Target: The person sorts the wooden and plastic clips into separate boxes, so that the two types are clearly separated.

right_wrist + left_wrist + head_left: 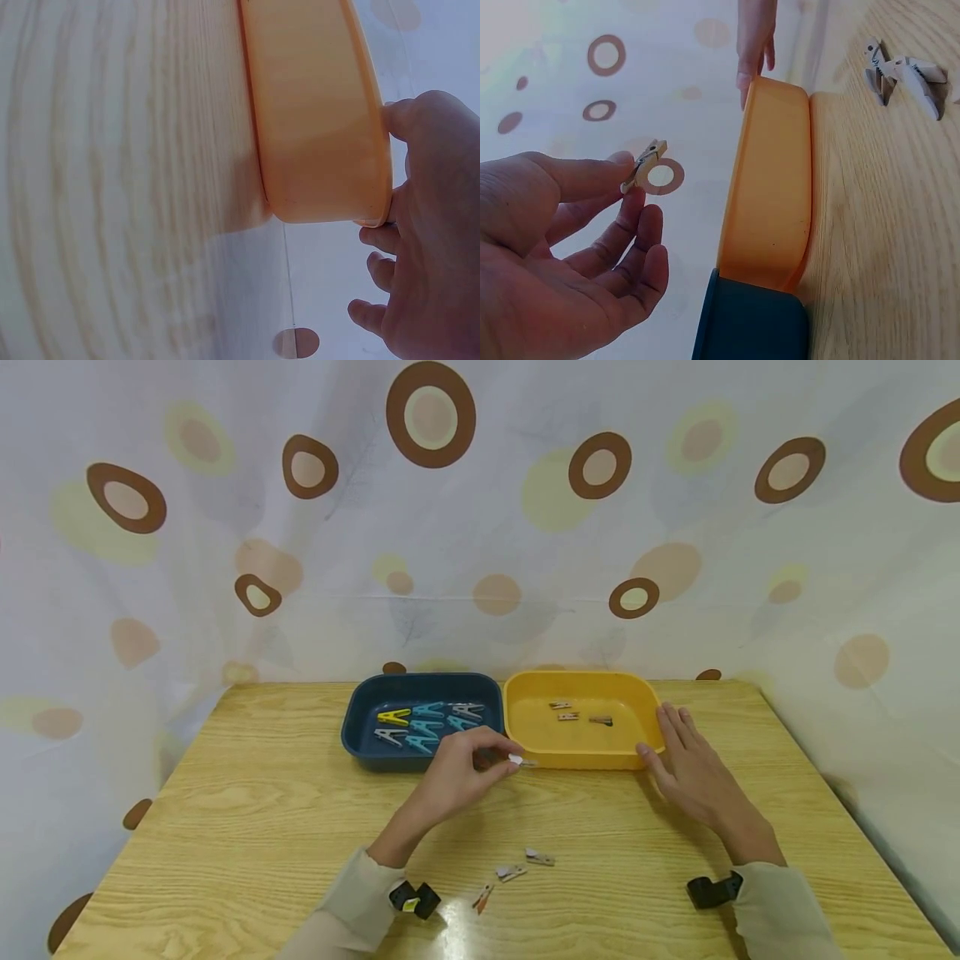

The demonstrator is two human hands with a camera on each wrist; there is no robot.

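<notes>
My left hand (461, 772) pinches a small wooden clothespin (646, 161) between thumb and fingertips. From the head view, it is held by the front edge of the yellow tray (577, 762), and a white piece shows on it. At that tray's right front corner, my right hand (693, 772) touches the rim with its thumb and fingers, the fingers stretched along the side. Inside the yellow tray lie three small clothespins (568, 716). Nearer to me, three more small clothespins (540, 858) rest on the table.
A dark blue tray (382, 763) stands against the yellow one's left side, holding several plastic clothespins (426, 727) in turquoise, grey and yellow. Both stand at the back of the wood-grain table (247, 827), before a patterned curtain (450, 527).
</notes>
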